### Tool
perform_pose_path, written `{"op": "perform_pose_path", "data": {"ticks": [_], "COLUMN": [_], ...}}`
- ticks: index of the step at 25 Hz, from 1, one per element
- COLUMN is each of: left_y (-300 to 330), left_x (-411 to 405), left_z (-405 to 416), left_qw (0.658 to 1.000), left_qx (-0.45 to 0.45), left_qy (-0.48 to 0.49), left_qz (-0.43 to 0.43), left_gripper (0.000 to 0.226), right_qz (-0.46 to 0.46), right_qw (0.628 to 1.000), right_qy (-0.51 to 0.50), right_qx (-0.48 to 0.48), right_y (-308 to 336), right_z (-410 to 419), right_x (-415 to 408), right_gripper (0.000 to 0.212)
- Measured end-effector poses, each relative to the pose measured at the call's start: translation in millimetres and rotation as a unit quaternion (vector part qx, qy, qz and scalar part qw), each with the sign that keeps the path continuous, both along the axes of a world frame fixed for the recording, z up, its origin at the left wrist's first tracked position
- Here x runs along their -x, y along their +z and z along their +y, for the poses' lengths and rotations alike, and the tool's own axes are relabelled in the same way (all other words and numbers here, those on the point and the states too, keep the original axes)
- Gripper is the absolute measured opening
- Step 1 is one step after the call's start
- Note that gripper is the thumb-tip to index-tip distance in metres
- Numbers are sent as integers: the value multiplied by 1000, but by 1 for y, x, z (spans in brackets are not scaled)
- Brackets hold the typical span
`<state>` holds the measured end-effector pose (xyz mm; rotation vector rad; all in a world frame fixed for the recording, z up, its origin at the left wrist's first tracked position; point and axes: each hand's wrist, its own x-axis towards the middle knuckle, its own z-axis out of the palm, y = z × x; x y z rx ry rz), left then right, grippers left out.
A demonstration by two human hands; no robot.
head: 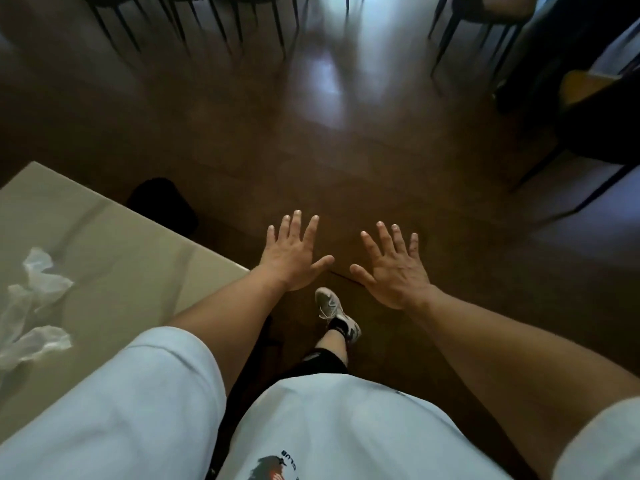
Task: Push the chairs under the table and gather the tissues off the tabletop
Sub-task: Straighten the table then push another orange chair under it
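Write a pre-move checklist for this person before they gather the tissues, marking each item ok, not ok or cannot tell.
1. Left hand empty, fingers spread: ok.
2. Right hand empty, fingers spread: ok.
3. Tissues in view on the table: ok.
4. Hands over the table: not ok, both are over the floor.
5. All tissues in frame: cannot tell, the table runs past the left edge.

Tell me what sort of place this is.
Probably a dining room or eatery: a beige table with crumpled tissues on it, dark thin-legged chairs standing on a glossy wooden floor, and another chair on the right.
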<state>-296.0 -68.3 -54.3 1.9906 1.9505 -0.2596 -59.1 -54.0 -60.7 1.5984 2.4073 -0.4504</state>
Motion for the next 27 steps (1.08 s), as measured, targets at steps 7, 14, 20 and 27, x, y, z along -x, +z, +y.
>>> {"op": "perform_pose_path", "data": {"ticks": [7,14,20,27], "left_y": [-70,-83,-93,-61], "left_x": [-3,74,176,304], "left_z": [136,259,314,456], "left_qw": [991,970,927,868], "left_qx": [93,89,137,120], "left_qy": [95,223,349,481], "left_qz": [-32,-38,-1,32], "left_gripper": [97,101,102,101], "right_qz": [-50,-48,-15,9], "right_qw": [995,997,976,934], "right_qy": [-78,49,212,352], "right_qx": [35,27,51,59], "right_y": [-17,-25,-52,-57], "right_z": [165,324,452,640], "right_x": [18,117,243,424], "right_gripper": [79,83,80,85]}}
